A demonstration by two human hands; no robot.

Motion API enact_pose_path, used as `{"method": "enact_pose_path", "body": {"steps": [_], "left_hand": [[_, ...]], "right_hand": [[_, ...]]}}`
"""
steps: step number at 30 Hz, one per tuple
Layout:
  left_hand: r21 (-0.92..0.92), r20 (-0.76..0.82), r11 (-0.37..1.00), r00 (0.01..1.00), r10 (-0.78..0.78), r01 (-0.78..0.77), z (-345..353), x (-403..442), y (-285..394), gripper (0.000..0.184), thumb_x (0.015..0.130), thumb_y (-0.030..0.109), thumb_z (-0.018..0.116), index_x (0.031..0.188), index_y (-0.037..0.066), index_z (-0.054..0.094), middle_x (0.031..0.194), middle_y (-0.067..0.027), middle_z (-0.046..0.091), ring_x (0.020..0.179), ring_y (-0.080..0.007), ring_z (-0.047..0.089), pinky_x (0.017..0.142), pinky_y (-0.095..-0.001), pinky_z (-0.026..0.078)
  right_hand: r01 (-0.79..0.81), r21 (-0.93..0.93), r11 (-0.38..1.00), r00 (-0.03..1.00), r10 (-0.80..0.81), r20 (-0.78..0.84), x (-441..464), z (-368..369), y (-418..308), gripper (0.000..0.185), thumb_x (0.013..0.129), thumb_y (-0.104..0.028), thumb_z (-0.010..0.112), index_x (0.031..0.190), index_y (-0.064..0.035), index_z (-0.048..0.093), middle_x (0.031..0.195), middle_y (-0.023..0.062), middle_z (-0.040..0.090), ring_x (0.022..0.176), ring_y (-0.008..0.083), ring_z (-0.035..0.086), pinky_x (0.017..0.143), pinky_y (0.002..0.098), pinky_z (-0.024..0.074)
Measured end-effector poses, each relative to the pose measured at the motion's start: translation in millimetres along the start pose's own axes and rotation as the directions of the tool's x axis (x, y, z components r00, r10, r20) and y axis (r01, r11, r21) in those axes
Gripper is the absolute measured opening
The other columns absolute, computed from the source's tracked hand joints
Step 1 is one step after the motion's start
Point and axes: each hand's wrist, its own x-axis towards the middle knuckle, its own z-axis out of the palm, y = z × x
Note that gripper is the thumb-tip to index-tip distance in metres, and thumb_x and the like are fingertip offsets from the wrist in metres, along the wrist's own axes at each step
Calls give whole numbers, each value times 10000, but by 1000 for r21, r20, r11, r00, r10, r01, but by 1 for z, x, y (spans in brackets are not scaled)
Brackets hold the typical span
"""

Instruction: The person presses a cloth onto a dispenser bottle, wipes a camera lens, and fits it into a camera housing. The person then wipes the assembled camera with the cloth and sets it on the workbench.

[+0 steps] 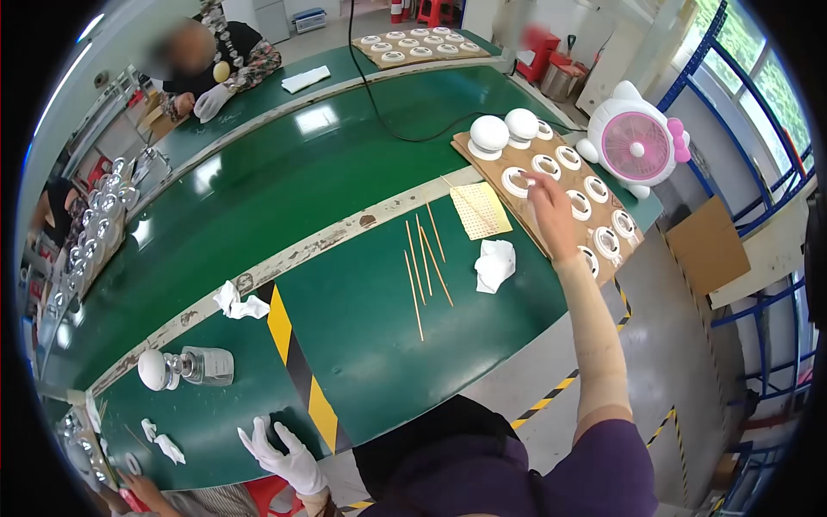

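My left hand point(280, 455), in a white glove, hovers at the table's near edge with its fingers spread and nothing in it. My bare right hand point(552, 215) reaches over a brown board point(551, 183) at the right. Its fingertips close on the edge of a white ring-shaped part point(515, 182) lying on that board; whether the ring is lifted cannot be seen. Several similar white rings point(606, 242) sit around it. Two white round-headed pieces point(489, 136) stand at the board's far corner. Beside the board lie a yellow dotted sheet point(481, 210) and a crumpled white cloth point(495, 266).
Several thin wooden sticks point(413, 293) lie on the green table point(370, 379). A glass jar point(209, 366) lies near a white knob point(153, 370) at left. A pink-and-white fan point(636, 146) stands beyond the board. A co-worker point(233, 65) sits across the table.
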Motion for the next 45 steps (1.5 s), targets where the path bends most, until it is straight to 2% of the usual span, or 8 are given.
{"method": "enact_pose_path", "body": {"steps": [4, 8, 16, 22, 34, 36, 37, 45], "left_hand": [[-54, 0, 997, 998, -56, 56, -1, 0, 2, 331, 895, -57, 588, 1220, -36, 533, 1090, -180, 663, 1194, -338, 538, 1074, -461, 377], [-92, -25, 996, 1000, -6, 4, -5, 9, 13, 349, 860, -65, 598, 1202, -21, 543, 977, -147, 682, 1066, -328, 589, 1139, -480, 293], [-85, -53, 996, 999, 11, -16, -6, 17, 15, 399, 792, -60, 635, 1162, 54, 540, 914, -92, 609, 870, -278, 611, 1100, -570, 326], [-45, -63, 999, 998, -9, 6, -11, 21, 18, 445, 759, -61, 655, 1167, 63, 528, 976, -81, 616, 919, -267, 612, 1103, -541, 330], [-32, -86, 999, 996, -28, 25, -10, 21, 12, 452, 723, 5, 720, 1132, 101, 551, 987, -55, 631, 927, -225, 636, 1080, -500, 367], [-23, -94, 999, 995, -46, 44, -13, 22, 13, 447, 724, 10, 723, 1127, 105, 554, 984, -50, 635, 927, -223, 638, 1078, -497, 369], [-28, -87, 999, 995, -46, 44, -14, 23, 14, 441, 725, 16, 726, 1122, 109, 558, 981, -44, 639, 927, -221, 640, 1076, -494, 371], [-21, -113, 999, 992, -47, 45, -13, 21, 13, 436, 741, 41, 739, 1132, 114, 562, 990, -41, 644, 918, -216, 646, 1083, -477, 366]], "right_hand": [[-39, -315, 948, 992, 0, -124, 66, 26, 23, 442, 911, -324, 638, 1220, -11, 586, 1013, 126, 679, 944, 200, 624, 809, 348, 478], [-64, -175, 983, 958, 11, -288, 124, 54, 105, 665, 824, -462, 737, 1239, 26, 559, 1105, 235, 650, 997, 333, 624, 902, 378, 469], [-40, -616, 787, 970, -118, -214, 153, 64, 112, 801, 766, -494, 762, 1287, 57, 506, 1104, 291, 638, 1052, 439, 612, 923, 468, 479], [-22, -553, 833, 997, -22, -72, 161, 72, 131, 899, 759, -502, 769, 1389, 27, 407, 1197, 328, 587, 1120, 490, 544, 978, 508, 431], [-34, -459, 888, 994, -17, -107, 175, 81, 164, 962, 768, -437, 773, 1457, 36, 297, 1312, 310, 530, 1205, 424, 538, 1005, 442, 436], [-64, -454, 889, 979, -31, -200, 188, 88, 191, 766, 795, -530, 727, 1272, 17, 481, 1150, 194, 615, 1040, 354, 581, 892, 452, 464], [-148, -360, 921, 975, 75, -209, 163, 86, 147, 1118, 606, -634, 805, 1396, 34, 383, 1287, 247, 569, 1197, 388, 541, 1015, 437, 423], [-162, -533, 830, 981, 76, -181, 163, 86, 141, 978, 737, -492, 778, 1429, 34, 330, 1306, 273, 539, 1182, 395, 550, 1007, 440, 430]]}}
